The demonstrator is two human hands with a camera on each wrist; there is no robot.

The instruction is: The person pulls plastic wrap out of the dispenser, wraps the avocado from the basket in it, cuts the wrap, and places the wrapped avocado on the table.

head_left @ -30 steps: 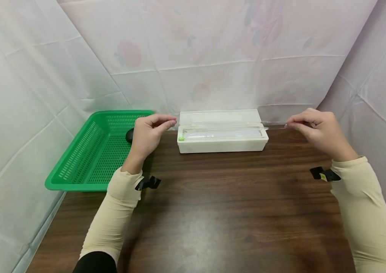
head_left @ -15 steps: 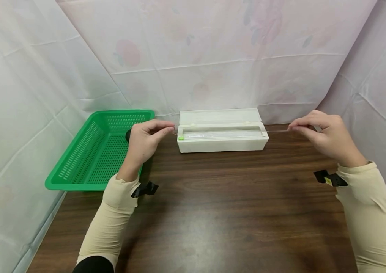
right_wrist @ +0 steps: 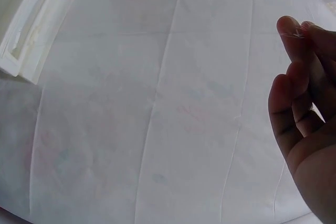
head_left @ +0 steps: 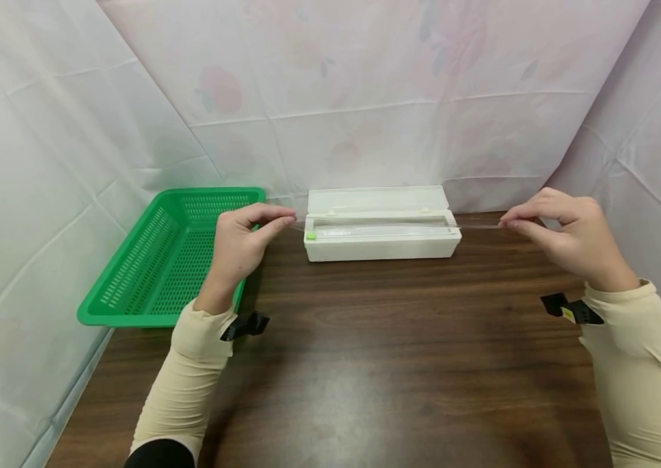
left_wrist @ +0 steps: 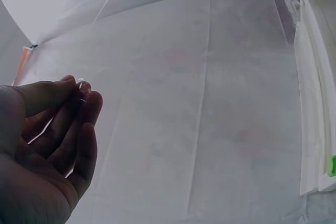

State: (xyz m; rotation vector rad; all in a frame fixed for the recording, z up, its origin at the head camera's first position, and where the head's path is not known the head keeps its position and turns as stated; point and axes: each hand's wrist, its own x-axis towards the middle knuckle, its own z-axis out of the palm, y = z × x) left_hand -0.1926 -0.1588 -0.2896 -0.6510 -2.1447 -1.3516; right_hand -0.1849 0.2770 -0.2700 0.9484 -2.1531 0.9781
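The box (head_left: 385,249) is white, its tab (head_left: 311,236) lime-green, the basket (head_left: 125,321) green, the table (head_left: 400,370) wood-grained brown.

Left hand (head_left: 236,244) and right hand (head_left: 576,237) pinch clear film (head_left: 479,227) between fingers (head_left: 274,212).

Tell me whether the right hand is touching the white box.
Apart: the head view shows brown tabletop between the right hand and the white box.

The left hand (head_left: 239,244) and right hand (head_left: 567,231) were bare. The left sleeve (head_left: 181,377) and right sleeve (head_left: 637,377) were cream and creased, a black patch (head_left: 160,454) showing at the left one's near end. Each carried a small, angular black device: left device (head_left: 255,324), right device (head_left: 585,314), the latter bearing a yellow label (head_left: 568,315).
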